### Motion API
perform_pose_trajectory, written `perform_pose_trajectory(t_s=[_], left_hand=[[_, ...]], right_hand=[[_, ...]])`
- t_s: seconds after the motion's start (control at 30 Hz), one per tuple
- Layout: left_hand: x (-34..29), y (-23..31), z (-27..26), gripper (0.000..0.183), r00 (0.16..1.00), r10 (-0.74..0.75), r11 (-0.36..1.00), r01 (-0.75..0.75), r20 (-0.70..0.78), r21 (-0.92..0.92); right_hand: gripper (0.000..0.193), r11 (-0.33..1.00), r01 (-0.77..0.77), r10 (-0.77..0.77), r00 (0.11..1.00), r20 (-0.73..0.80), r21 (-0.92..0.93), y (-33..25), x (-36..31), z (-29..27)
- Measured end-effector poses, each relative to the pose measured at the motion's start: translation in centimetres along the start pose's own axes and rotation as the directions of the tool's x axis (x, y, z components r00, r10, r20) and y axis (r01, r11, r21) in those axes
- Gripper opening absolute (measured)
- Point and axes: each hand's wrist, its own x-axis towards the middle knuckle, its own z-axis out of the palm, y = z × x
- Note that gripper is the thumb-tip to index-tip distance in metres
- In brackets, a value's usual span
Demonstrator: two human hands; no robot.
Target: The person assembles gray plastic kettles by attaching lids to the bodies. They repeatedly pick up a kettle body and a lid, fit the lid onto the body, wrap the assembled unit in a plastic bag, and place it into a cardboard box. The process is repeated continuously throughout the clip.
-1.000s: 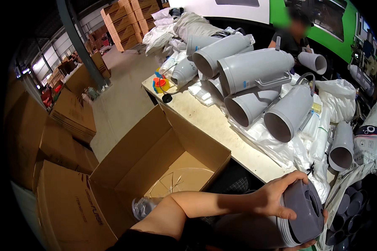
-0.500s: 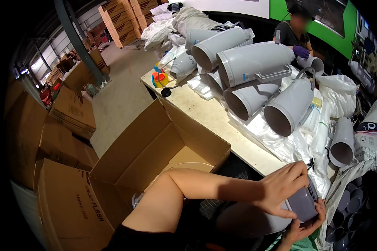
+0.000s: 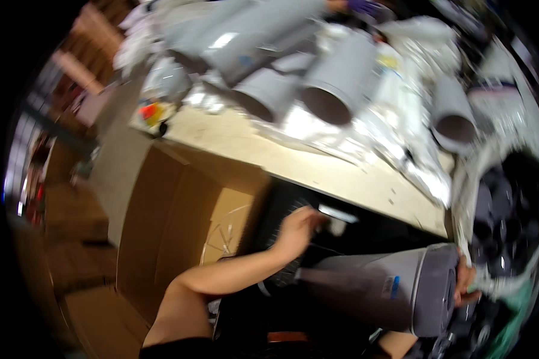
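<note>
A grey vacuum flask body (image 3: 365, 281) with a blue sticker lies on its side in front of me, its dark grey end piece (image 3: 434, 290) to the right. My right hand (image 3: 464, 280) is closed round that end, fingers curled over its far rim; the rest of the hand is hidden behind the flask. My left hand (image 3: 298, 230) is off the flask, above the dark space between the carton and the table. Its fingers look bent but are smeared by motion. Beside it is a small pale thing (image 3: 339, 218) that I cannot make out.
An open cardboard carton (image 3: 156, 221) stands at my left. Beyond is a pale table (image 3: 221, 134) with several grey flask bodies (image 3: 347, 78) on white plastic wrap. A sack of dark grey cup-like parts (image 3: 500, 221) stands at the right. A purple-gloved hand (image 3: 365, 7) shows at the far edge.
My left hand has let go of the flask's dark grey end and moved left. The flask now shows more of its side, with the right hand still on it. The whole view has shifted.
</note>
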Motion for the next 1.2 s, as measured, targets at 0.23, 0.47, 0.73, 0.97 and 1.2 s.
perform_pose_trajectory(t_s=[0.23, 0.47, 0.73, 0.97, 1.2], left_hand=[[2.6, 11.6, 5.5, 0.012, 0.93, 0.326, 0.906, -0.359, 0.17, 0.224], [23.5, -1.4, -0.1, 0.005, 0.811, 0.582, 0.524, -0.438, 0.069, 0.731], [25.0, 2.1, 0.3, 0.024, 0.968, 0.217, 0.951, -0.179, -0.129, 0.252], [10.7, 4.9, 7.1, 0.025, 0.97, 0.031, 0.998, -0.043, 0.241, 0.045], [5.6, 7.5, 8.5, 0.018, 0.853, 0.261, 0.909, -0.374, 0.452, 0.181]], right_hand=[[0.038, 0.955, 0.033, -0.082, 0.985, 0.154, 0.294, 2.2, 0.9, -3.7], [0.033, 0.935, -0.039, -0.017, 0.988, 0.156, 0.352, 3.8, 2.3, -5.7], [0.038, 0.751, -0.63, 0.651, 0.756, 0.065, -0.198, 10.9, 7.8, -5.1], [0.024, 0.702, -0.491, 0.538, 0.84, -0.068, -0.517, 18.3, 5.7, -4.6], [0.015, 0.705, -0.343, 0.365, 0.926, -0.097, -0.62, 12.1, 3.2, -4.6]])
